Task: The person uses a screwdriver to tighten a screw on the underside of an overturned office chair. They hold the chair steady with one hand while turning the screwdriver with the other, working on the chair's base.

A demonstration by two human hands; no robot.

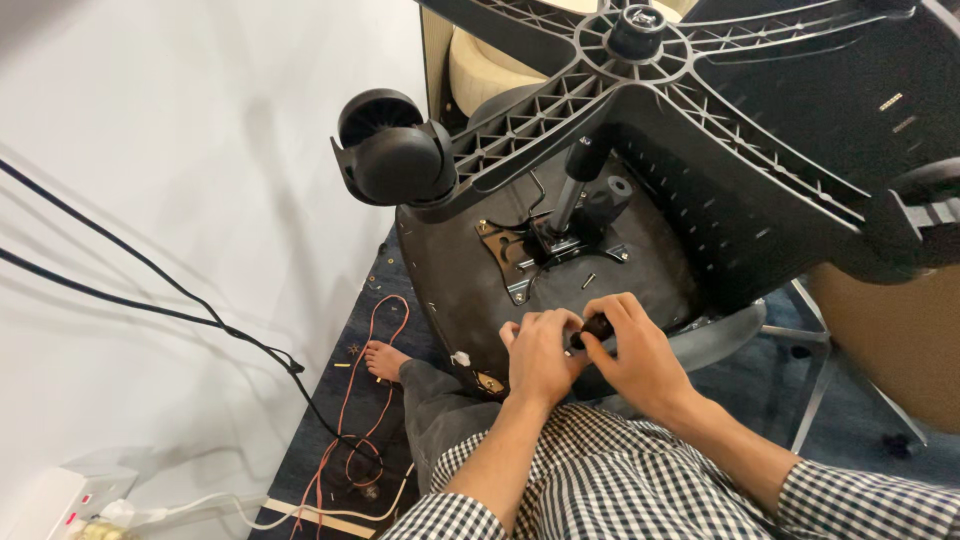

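Black cables along white wall; orange cord looped on dark carpet; white power strip bottom left.

Single head cam, looks steeply down, close over hands; floor probably below.

a small white tag on the upturned seat's edge; no packages, signs or screens

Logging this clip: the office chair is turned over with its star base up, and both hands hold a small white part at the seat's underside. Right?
Not quite. The small part between the left hand and right hand is black, not white, as the head view shows. The office chair is overturned, star base up.
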